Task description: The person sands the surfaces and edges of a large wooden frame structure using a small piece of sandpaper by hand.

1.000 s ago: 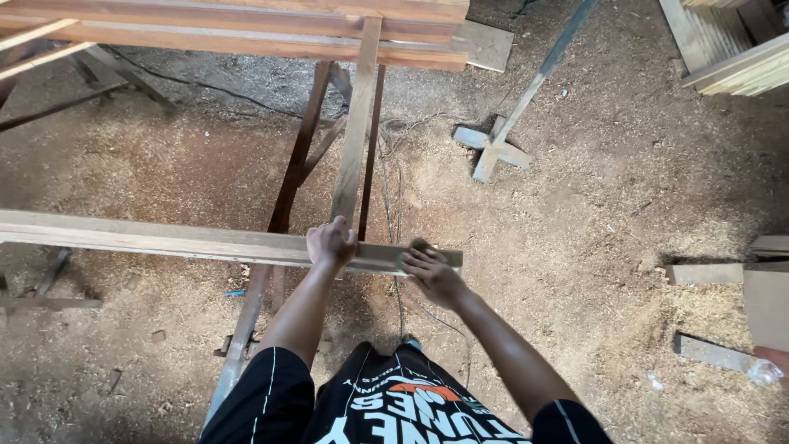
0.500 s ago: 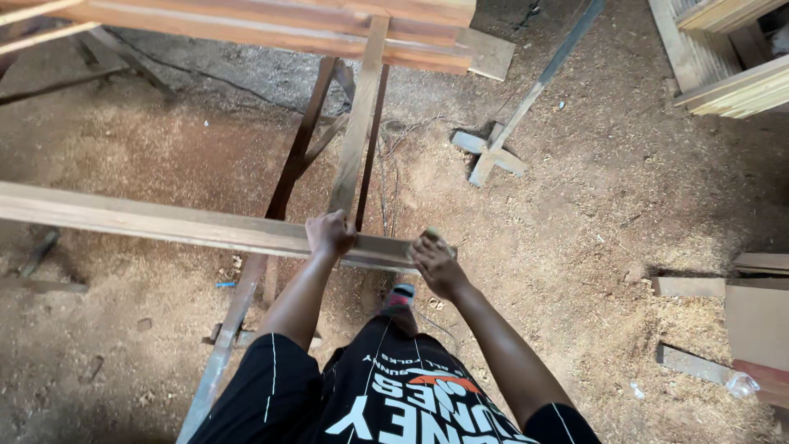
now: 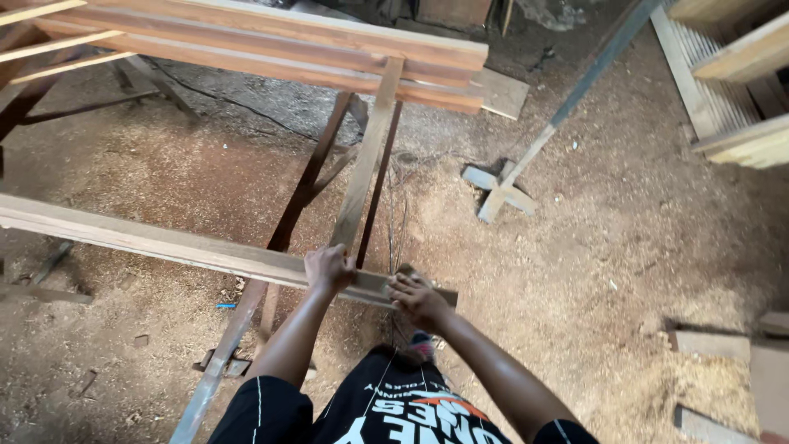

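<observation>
Long plank: matt, rough-sawn pale wood. Stacked boards: reddish, smoother wood. Floor: loose, grainy sawdust over dirt. Slanted bar: dull grey, apparently metal.

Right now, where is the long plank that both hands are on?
In the head view the long plank runs from the left edge to centre, lying across a wooden support rail. The left hand grips it and the right hand rests at its near end.
</observation>
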